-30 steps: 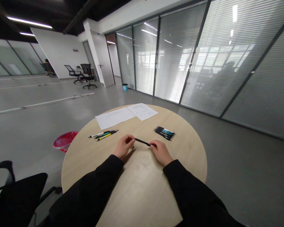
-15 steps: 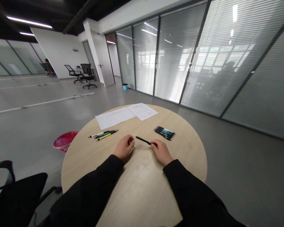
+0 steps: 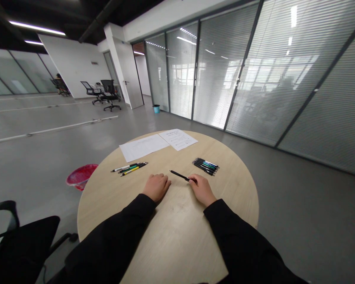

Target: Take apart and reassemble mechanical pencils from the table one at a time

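Head view — the right hand [image 3: 201, 190] is holding one black pen [image 3: 179, 175] by its end, over the round counter [image 3: 177, 232]; the left hand [image 3: 156, 187] rests palm down nearby — its grip I cannot tell.

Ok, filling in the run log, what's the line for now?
left hand: on table | right hand: holds black pen | pens: two groups | papers: far side

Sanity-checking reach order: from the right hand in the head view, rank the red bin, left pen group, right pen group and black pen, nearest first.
From the right hand:
1. Black pen: held in its fingers
2. Right pen group: just beyond the hand
3. Left pen group: table's left side
4. Red bin: off the table, left
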Available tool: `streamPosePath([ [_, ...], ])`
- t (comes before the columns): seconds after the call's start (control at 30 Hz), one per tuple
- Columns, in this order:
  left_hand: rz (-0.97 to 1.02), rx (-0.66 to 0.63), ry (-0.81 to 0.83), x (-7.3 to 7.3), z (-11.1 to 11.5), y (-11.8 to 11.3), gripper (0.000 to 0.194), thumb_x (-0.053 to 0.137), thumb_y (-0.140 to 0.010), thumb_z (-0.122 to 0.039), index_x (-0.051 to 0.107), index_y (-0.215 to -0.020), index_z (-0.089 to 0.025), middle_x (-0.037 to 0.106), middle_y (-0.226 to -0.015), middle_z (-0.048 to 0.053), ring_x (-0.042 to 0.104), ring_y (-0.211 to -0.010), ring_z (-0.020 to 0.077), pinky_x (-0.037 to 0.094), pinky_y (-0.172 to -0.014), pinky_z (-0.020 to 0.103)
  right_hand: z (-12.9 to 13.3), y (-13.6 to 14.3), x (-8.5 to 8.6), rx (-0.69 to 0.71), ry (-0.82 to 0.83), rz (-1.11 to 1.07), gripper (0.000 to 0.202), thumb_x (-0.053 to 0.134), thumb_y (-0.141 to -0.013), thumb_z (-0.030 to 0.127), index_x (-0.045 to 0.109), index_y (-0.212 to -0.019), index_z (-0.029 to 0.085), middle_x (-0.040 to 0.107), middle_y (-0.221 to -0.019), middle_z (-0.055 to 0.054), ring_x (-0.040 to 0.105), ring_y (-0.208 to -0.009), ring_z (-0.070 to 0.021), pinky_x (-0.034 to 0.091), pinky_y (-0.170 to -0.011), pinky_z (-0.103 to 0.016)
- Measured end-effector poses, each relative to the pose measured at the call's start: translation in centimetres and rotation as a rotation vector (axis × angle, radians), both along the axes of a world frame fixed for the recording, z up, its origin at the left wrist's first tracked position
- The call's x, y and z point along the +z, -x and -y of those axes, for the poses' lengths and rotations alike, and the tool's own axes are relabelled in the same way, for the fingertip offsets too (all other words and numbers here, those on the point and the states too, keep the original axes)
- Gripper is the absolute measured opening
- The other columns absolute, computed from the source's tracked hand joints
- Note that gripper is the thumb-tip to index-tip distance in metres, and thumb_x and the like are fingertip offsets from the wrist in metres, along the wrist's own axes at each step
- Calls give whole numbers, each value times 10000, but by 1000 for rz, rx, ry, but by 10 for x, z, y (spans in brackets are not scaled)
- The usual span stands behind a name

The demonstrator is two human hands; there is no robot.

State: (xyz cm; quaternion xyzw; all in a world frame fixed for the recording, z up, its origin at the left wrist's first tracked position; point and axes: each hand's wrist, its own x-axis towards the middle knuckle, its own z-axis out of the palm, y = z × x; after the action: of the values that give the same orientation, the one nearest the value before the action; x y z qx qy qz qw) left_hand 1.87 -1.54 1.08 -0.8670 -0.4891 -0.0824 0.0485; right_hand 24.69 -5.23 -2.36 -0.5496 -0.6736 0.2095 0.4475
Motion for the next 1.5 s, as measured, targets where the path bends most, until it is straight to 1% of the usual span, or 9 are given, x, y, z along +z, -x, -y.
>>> streamPosePath([
  [0.13,148,5,45,-2,-3,3,342,382,-977,-369,592,-776,-188,646,-823,86,599,-777,223,375,-720,341,0,0,1,-1,5,-1,177,547,-880,172,712,-940,198,719,-925,-50,645,-872,-201,473,-816,-322],
  [0.27,529,47,148,-3,-10,8,420,329,-984,-435,523,-692,-204,593,-714,37,546,-691,191,379,-659,306,0,0,0,0,-4,-1,171,555,-876,165,710,-940,193,720,-932,-49,646,-875,-201,474,-816,-325],
  [0.37,794,107,189,-7,-14,9,452,362,-957,-510,465,-634,-212,494,-602,-8,474,-603,166,343,-583,285,0,0,0,9,-16,6,172,555,-877,161,711,-940,197,720,-929,-47,647,-875,-203,474,-814,-327],
  [0.47,993,138,253,-11,-17,9,483,398,-924,-573,428,-599,-217,396,-531,-38,387,-514,139,294,-514,273,1,0,2,23,-31,13,178,550,-886,164,715,-941,203,720,-930,-49,646,-879,-205,478,-817,-330],
  [0.57,1102,150,339,-14,-17,7,519,406,-904,-624,415,-582,-218,386,-506,-43,344,-469,121,268,-477,266,2,0,3,31,-42,21,180,553,-889,169,716,-954,207,720,-942,-52,644,-893,-208,479,-837,-338],
  [0.77,1156,151,407,-15,-15,4,516,430,-891,-629,405,-576,-221,360,-482,-53,310,-431,106,235,-445,258,2,1,3,45,-51,32,183,556,-885,158,717,-961,199,716,-953,-61,636,-917,-211,475,-862,-345],
  [0.93,1129,123,437,-13,-14,4,511,445,-887,-623,396,-578,-219,362,-498,-53,323,-446,106,249,-457,259,3,1,4,54,-58,29,173,561,-889,152,715,-954,195,716,-950,-58,636,-911,-206,472,-858,-339],
  [1.2,1021,100,427,-7,-9,4,528,455,-879,-638,399,-567,-215,376,-493,-46,330,-469,113,259,-479,266,3,2,5,58,-64,41,164,573,-889,143,716,-945,203,717,-945,-53,636,-902,-203,470,-850,-333],
  [1.5,984,94,394,-6,-9,4,536,461,-877,-625,418,-541,-210,397,-486,-39,350,-473,120,269,-484,265,4,2,7,71,-77,66,171,568,-889,131,716,-934,205,714,-943,-54,630,-909,-202,469,-858,-337],
])
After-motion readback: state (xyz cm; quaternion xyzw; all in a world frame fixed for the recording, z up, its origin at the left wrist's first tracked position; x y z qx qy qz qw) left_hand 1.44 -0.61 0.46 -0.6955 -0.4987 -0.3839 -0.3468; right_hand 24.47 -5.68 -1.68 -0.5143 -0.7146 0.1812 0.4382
